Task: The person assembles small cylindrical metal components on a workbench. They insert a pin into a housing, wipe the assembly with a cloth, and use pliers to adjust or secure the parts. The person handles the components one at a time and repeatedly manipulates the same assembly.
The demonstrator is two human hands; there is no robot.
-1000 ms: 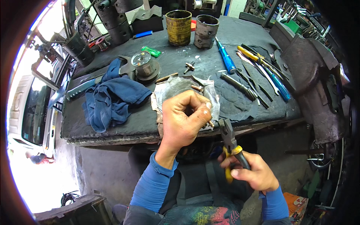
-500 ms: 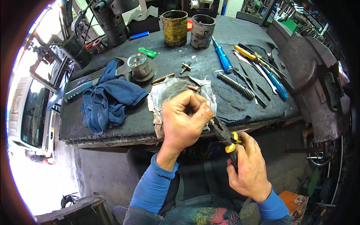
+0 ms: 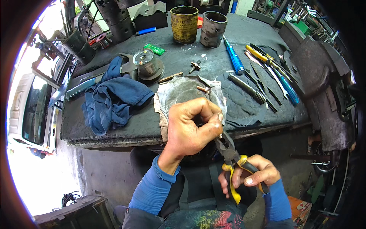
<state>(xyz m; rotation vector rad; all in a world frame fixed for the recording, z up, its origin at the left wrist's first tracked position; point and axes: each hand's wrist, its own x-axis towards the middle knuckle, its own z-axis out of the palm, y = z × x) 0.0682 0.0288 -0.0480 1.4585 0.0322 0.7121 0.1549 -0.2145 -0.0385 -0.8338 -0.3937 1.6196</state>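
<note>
My left hand (image 3: 192, 128) is closed in a pinch over the bench's near edge. Whatever lies between its thumb and finger is small and mostly hidden, with a tiny metallic bit by the fingertips. Below and right of it, my right hand (image 3: 253, 173) grips pliers (image 3: 230, 153) with yellow-and-black handles. Their handles are spread and the jaws part just beside the left fingertips; contact cannot be told. A stained pale cloth (image 3: 171, 89) lies behind my left hand, with a small copper-coloured fitting (image 3: 204, 89) on it. Farther back rests a small threaded metal part (image 3: 195, 66).
On the dark bench (image 3: 114, 139), a blue rag (image 3: 114, 99) and a metal spool (image 3: 146, 65) lie left. Two cans, one yellow (image 3: 184, 26) and one grey (image 3: 213, 30), stand at the back. Screwdrivers, including a blue one (image 3: 235, 59), lie right, near a large vise (image 3: 318, 76).
The pliers have opened, their handles spreading apart, and my right hand has shifted its grip on them. My left hand keeps its pinch, slightly farther right in the picture.
</note>
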